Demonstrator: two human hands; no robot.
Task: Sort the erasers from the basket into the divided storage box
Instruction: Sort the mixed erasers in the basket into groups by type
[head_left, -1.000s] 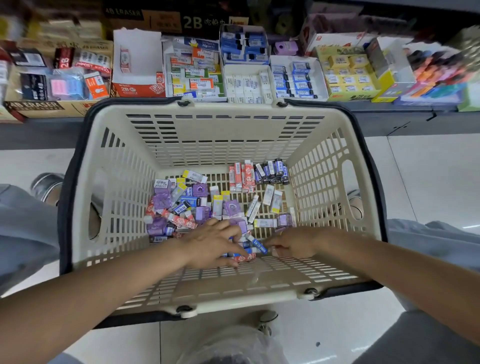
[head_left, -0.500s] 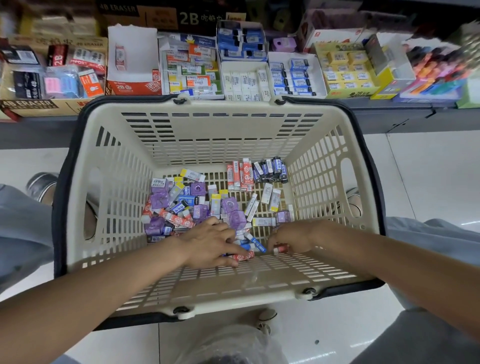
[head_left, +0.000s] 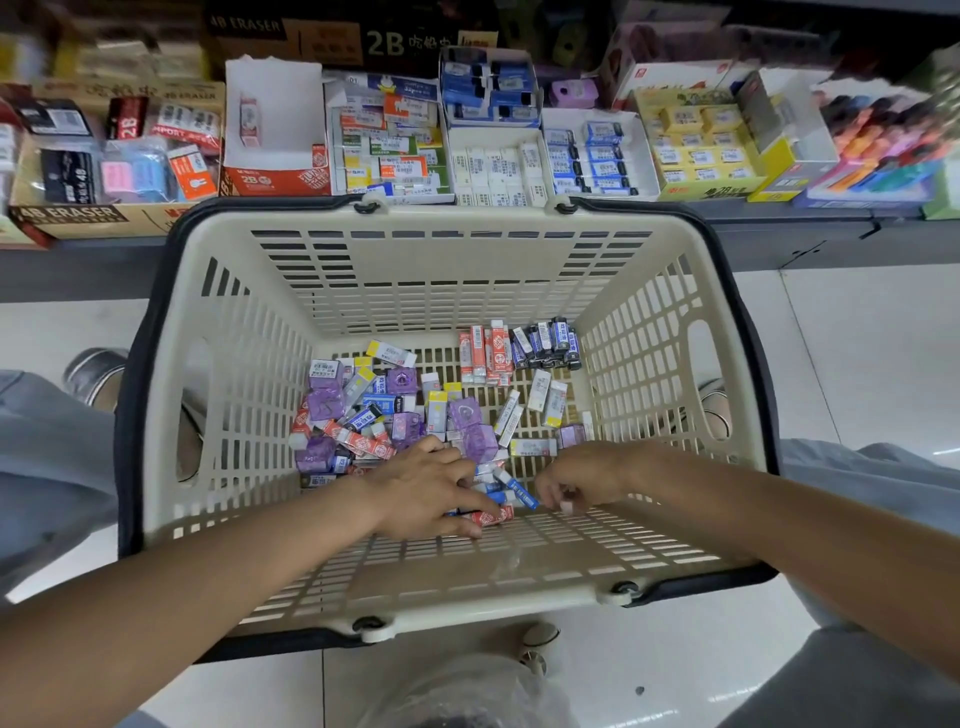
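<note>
While we reach both arms into the cream basket (head_left: 457, 291), our left hand (head_left: 428, 491) lies spread, fingers fairly straight, on the near edge of the eraser pile (head_left: 415, 415), one fingertip touching a red-and-white eraser (head_left: 492, 515). Our right hand (head_left: 582, 480) curls low over the basket floor beside a blue eraser (head_left: 522, 492); we cannot tell whether it holds anything. Beyond the basket, the shelf (head_left: 779, 244) carries the divided storage boxes (head_left: 545, 161) of erasers.

cream slotted basket (head_left: 457, 280), purple, blue, red-white erasers (head_left: 415, 410)
</note>
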